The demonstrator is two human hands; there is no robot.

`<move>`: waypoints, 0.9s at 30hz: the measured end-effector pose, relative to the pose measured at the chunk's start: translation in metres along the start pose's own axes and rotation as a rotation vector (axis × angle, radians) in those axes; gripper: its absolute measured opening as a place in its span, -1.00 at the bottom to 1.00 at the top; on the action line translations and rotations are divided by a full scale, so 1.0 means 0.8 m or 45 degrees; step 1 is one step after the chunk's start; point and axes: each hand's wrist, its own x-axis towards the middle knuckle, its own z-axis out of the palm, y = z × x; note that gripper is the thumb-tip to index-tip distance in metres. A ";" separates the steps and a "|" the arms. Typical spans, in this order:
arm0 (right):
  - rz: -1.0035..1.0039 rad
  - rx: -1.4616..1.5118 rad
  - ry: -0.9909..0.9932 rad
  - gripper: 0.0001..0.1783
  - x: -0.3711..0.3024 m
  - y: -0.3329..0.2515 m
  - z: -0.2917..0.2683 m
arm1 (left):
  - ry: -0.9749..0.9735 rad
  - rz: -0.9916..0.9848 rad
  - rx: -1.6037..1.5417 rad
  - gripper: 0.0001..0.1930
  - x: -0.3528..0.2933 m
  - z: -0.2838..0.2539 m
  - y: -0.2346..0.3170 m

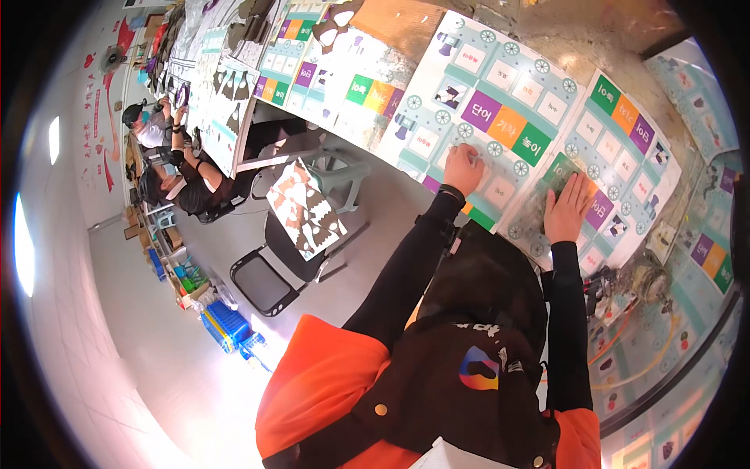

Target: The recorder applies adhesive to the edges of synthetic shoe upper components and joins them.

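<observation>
Left hand (pixel 464 168) presses its fingertips on a round sticker on the printed sheet (pixel 500 102) at the desk's near edge, fingers bunched. Right hand (pixel 568 207) lies flat, fingers spread, on the neighbouring sheet (pixel 625 148), apparently to steady it.

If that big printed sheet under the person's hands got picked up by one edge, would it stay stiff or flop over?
The printed sheet lies flat and thin on the table, so it would probably bend or sag if lifted by one edge. It looks glossy, so it may slide easily when pushed. The left hand and right hand both press on it, perhaps steadying it.
</observation>
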 end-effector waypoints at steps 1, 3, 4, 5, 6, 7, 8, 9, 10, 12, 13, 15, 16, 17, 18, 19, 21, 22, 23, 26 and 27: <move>-0.004 0.001 0.008 -0.19 0.001 -0.001 -0.001 | 0.002 -0.009 0.014 -0.79 0.000 -0.001 0.000; 0.015 0.031 0.021 -0.19 0.001 -0.004 -0.007 | -0.009 -0.018 0.017 -0.78 0.001 -0.002 -0.002; 0.015 0.032 0.031 -0.19 -0.001 -0.004 -0.005 | -0.025 -0.035 0.024 -0.78 0.000 -0.004 -0.003; -0.001 0.027 0.013 -0.19 -0.003 -0.004 -0.001 | -0.025 -0.020 0.020 -0.78 -0.001 -0.002 0.000; -0.014 0.021 -0.006 -0.19 -0.004 0.000 0.001 | -0.054 -0.053 0.010 -0.78 -0.003 0.000 0.002; -0.003 0.014 0.006 -0.19 -0.006 0.007 0.003 | -0.087 -0.085 0.000 -0.78 -0.003 0.004 0.005; 0.015 0.050 0.030 -0.18 -0.010 0.012 0.000 | -0.099 -0.073 -0.006 -0.78 -0.003 0.008 0.006; 0.038 0.080 0.053 -0.17 -0.014 0.018 -0.003 | -0.110 -0.062 -0.032 -0.79 -0.003 0.015 0.009; 0.064 0.059 0.057 -0.17 -0.016 0.024 -0.001 | -0.129 -0.049 -0.064 -0.79 -0.004 0.025 0.012; 0.021 0.053 -0.064 -0.15 -0.007 0.016 -0.004 | 0.094 0.247 0.013 -0.79 0.007 0.035 -0.033; -0.008 0.188 -0.062 -0.15 -0.002 0.014 -0.007 | 0.047 0.327 0.096 -0.78 0.013 0.033 -0.054; -0.073 0.244 0.179 -0.14 -0.002 0.014 -0.007 | 0.048 0.531 0.260 -0.75 0.012 0.030 -0.080; 0.064 0.422 0.082 -0.16 0.005 0.008 -0.015 | -0.164 0.109 -0.006 -0.76 0.022 0.018 -0.094; 0.147 0.507 0.026 -0.19 0.005 0.011 -0.029 | -0.191 0.025 -0.048 -0.78 0.022 0.009 -0.098; 0.180 0.423 0.107 -0.21 0.004 0.021 -0.033 | -0.108 0.092 -0.015 -0.80 0.022 0.007 -0.095; 0.206 0.426 0.142 -0.22 -0.002 0.037 -0.034 | -0.143 0.053 -0.004 -0.80 0.019 0.009 -0.071; 0.238 0.349 0.069 -0.22 -0.013 0.047 -0.042 | -0.121 0.077 0.041 -0.78 0.018 0.006 -0.050; 0.230 0.303 0.018 -0.21 -0.019 0.049 -0.045 | -0.141 0.083 0.035 -0.78 0.016 0.011 -0.042; 0.236 0.305 0.019 -0.21 -0.023 0.047 -0.045 | -0.143 0.062 0.026 -0.78 0.014 0.013 -0.039; 0.092 0.262 -0.017 -0.22 -0.030 0.034 -0.045 | -0.156 0.044 0.036 -0.78 0.015 0.010 -0.036; 0.072 0.295 -0.010 -0.22 -0.030 0.026 -0.044 | -0.164 0.046 0.044 -0.78 0.015 0.009 -0.038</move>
